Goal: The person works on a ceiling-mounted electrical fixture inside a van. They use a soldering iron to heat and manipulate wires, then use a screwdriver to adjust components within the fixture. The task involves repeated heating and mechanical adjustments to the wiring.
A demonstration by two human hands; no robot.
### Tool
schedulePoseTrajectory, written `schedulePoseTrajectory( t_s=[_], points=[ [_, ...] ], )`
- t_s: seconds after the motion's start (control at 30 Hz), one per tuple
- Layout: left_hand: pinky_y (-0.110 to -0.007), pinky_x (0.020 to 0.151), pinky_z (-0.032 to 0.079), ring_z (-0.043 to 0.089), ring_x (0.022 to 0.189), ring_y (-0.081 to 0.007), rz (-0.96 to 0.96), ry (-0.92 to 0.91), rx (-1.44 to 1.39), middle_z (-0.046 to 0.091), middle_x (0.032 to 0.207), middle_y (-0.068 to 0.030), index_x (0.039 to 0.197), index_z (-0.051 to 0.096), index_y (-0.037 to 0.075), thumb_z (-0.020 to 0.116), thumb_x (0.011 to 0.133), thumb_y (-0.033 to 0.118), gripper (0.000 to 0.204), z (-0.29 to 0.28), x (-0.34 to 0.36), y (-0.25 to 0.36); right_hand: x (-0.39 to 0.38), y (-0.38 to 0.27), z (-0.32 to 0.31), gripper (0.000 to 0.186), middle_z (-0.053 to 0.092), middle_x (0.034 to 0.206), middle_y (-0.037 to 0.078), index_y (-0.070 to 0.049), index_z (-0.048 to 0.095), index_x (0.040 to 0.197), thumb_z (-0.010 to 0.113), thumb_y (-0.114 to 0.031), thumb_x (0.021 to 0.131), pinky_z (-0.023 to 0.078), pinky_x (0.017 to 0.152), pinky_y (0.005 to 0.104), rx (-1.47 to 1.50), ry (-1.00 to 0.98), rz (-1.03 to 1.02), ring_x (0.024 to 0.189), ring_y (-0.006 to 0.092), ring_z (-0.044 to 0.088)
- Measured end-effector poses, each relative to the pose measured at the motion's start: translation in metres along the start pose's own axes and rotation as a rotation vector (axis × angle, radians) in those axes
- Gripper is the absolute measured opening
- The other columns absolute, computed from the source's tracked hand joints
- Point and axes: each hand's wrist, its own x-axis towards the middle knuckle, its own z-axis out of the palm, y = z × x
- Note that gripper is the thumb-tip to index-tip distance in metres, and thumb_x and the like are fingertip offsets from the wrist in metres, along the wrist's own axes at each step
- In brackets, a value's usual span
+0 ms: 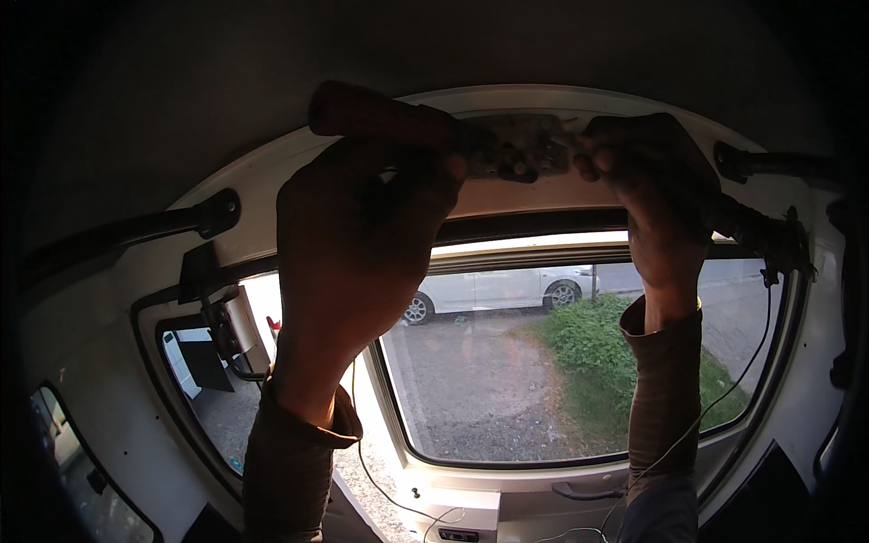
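Note:
Both my hands are raised to a small pale fitting (554, 161) above the window, with dark and light parts and thin wire ends on its face. My left hand (362, 208) is closed round a tool with a thick dark red handle (380, 116). The handle points left, and the tool's dark tip reaches the fitting; shadow hides its exact kind. At the fitting's right side, my right hand (661, 172) pinches thin wire ends (570, 140). A dark wrapped wire bundle (756, 226) sticks out to the right behind this hand.
Below is a vehicle door window (489, 389), with a white car (493, 288) and a green bush (593, 339) outside. Black grab bars (145, 231) flank the fitting. A thin loose cable (724, 412) hangs down on the right, and another (362, 452) beside my left sleeve.

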Motion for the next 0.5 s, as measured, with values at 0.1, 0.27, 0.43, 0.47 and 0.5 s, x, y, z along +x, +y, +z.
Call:
schedulePoseTrajectory(
  t_s=[0.1, 0.27, 0.43, 0.47, 0.5],
  points=[
    [-0.022, 0.061, 0.040, 0.056, 0.067, -0.0032, -0.025, -0.013, -0.007, 0.075, 0.090, -0.0029, 0.116, 0.075, 0.006, 0.074, 0.097, 0.015, 0.022, 0.001, 0.000, 0.003, 0.000, 0.000, -0.001, 0.011, 0.070, 0.098, 0.012, 0.003, 0.070, 0.099, 0.069, -0.005, 0.093, 0.059, 0.078, 0.0344, -0.038, 0.005, -0.024, 0.084, 0.0217, 0.071],
    [-0.022, 0.062, 0.040, 0.057, 0.068, -0.0034, -0.074, -0.029, 0.014, 0.075, 0.089, -0.0029, 0.116, 0.074, 0.006, 0.074, 0.097, 0.015, 0.021, 0.001, 0.000, 0.009, 0.001, 0.003, -0.003, 0.009, 0.070, 0.099, 0.013, 0.003, 0.070, 0.098, 0.067, -0.004, 0.094, 0.057, 0.078, 0.0336, 0.032, 0.005, -0.020, 0.082, 0.0209, 0.070],
    [-0.023, 0.063, 0.041, 0.058, 0.071, -0.0042, -0.153, -0.042, 0.052, 0.075, 0.090, -0.0034, 0.116, 0.074, 0.007, 0.074, 0.097, 0.017, 0.021, -0.001, -0.001, 0.015, -0.002, 0.001, -0.003, 0.009, 0.070, 0.099, 0.012, 0.005, 0.068, 0.100, 0.066, -0.002, 0.094, 0.056, 0.077, 0.0336, -0.072, 0.010, -0.039, 0.082, 0.0202, 0.069],
    [-0.024, 0.063, 0.045, 0.061, 0.070, -0.0066, -0.140, -0.034, 0.040, 0.075, 0.087, -0.0042, 0.109, 0.075, 0.006, 0.073, 0.096, 0.015, 0.017, 0.001, 0.000, 0.015, -0.003, 0.000, -0.002, 0.010, 0.070, 0.099, 0.012, 0.005, 0.068, 0.100, 0.066, -0.002, 0.094, 0.055, 0.077, 0.0336, -0.038, 0.032, -0.003, 0.083, 0.0201, 0.069],
    [-0.025, 0.064, 0.048, 0.064, 0.070, -0.0090, -0.111, -0.012, 0.015, 0.074, 0.085, -0.0051, 0.103, 0.075, 0.004, 0.072, 0.095, 0.014, 0.012, 0.003, 0.001, 0.015, -0.004, -0.001, -0.001, 0.010, 0.070, 0.099, 0.012, 0.005, 0.068, 0.100, 0.065, -0.002, 0.094, 0.055, 0.078, 0.0336, -0.027, 0.052, 0.034, 0.083, 0.0201, 0.069]
  ],
)
